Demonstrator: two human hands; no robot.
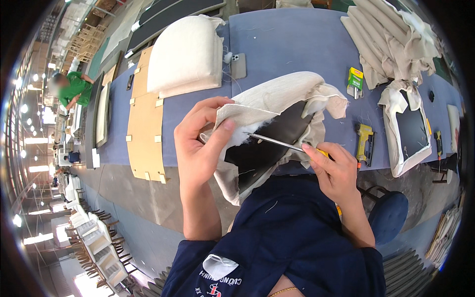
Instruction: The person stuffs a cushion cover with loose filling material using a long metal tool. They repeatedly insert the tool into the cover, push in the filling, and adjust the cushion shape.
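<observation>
An upholstered chair panel [282, 94] in cream fabric is held up before me, its black backing [262, 156] facing me. My left hand [200, 136] pinches a folded-back flap of the fabric near the panel's left corner, thumb on top. White batting [241, 137] shows beneath that flap. My right hand [332, 166] grips the yellow handle of a screwdriver [277, 142], which looks like a slim metal-shafted tool. Its shaft points left across the black backing, and the tip is at the batting beside my left thumb. Loose fabric edges hang around the panel's right side.
On the blue table [277, 39] are a stack of cream padded panels [185, 54], a phone [238, 66], a green-yellow box [355, 79], a yellow staple gun [365, 143] and another covered frame [394, 148]. A blue stool [389, 215] stands right; a person in green [78, 89] is far left.
</observation>
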